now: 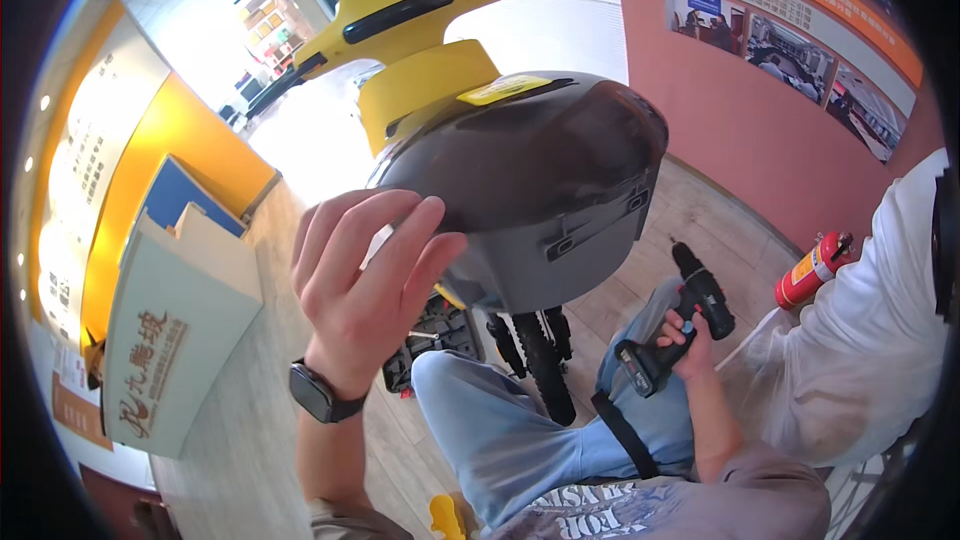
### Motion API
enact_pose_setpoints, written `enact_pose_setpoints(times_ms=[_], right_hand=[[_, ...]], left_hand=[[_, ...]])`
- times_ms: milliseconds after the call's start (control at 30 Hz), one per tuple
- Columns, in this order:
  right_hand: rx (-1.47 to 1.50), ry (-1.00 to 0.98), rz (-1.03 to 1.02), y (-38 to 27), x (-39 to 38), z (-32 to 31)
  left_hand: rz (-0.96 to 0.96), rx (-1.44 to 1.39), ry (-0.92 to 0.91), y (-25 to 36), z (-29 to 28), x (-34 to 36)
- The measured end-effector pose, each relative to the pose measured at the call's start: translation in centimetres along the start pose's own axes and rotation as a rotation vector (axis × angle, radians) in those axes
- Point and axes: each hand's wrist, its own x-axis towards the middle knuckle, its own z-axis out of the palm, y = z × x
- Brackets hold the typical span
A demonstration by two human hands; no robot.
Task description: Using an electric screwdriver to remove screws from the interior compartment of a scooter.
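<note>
We're looking down past two bent knees, and there in our right hand [692,345] is the drill [708,295], gripped firmly around its handle, upright but leaning, chuck and bit aimed up toward the left. It's a compact black cordless model, with a blocky battery at the foot, touches of red near the handle and a small blue spot by our fingers. We hold it over our right leg, to the right of the black wheel [548,370]. Pale marking shows on the battery, too small for us to make out.

Up front, our left hand [370,270] is unclenched, fingers loosely bent, thumb apart, at the left edge of the big box [540,190]; whether the fingertips touch it, we can't tell. And what a box! Glossy dark rounded lid, matte grey lower body, two black latches on the side, all mounted on a yellow scooter [430,85] just below the handlebars.

Now the labels: a bright yellow sticker [505,90] tops the lid, its print blurred to us. Brown characters and an emblem run across the pale counter [190,320] at left, white characters line the orange-banded wall display [790,15], and a yellowish label wraps the red extinguisher [805,275].
</note>
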Motion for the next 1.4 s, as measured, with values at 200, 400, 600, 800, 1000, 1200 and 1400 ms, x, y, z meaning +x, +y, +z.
enact_pose_setpoints(times_ms=[200, 400, 600, 800, 1000, 1200, 1400], right_hand=[[-0.108, 0.082, 0.095, 1.5, 2.6, -0.1], [-0.144, 0.029, 0.13, 3.3, 4.1, 0.3], [-0.113, 0.024, 0.173, 3.6, 4.6, 0.5], [-0.126, 0.052, 0.206, 4.2, 4.5, 0.1], [-0.191, 0.062, 0.223, 3.9, 4.8, 0.8], [-0.172, 0.049, 0.208, 3.3, 5.0, 0.6], [-0.157, 0.031, 0.247, 3.6, 5.1, 0.9]], left_hand=[[0.275, -0.037, -0.148, -1.1, 0.7, 2.4], [0.228, -0.058, -0.14, -1.1, 1.7, 2.9], [0.248, 0.067, -0.11, 3.4, 3.6, 5.3], [0.252, 0.154, -0.331, 7.0, 6.7, 8.4], [0.187, 0.206, -0.364, 6.5, 7.3, 10.6], [0.354, 0.18, -0.424, 7.5, 7.9, 10.7], [0.404, 0.317, -0.374, 8.1, 8.0, 9.7]])
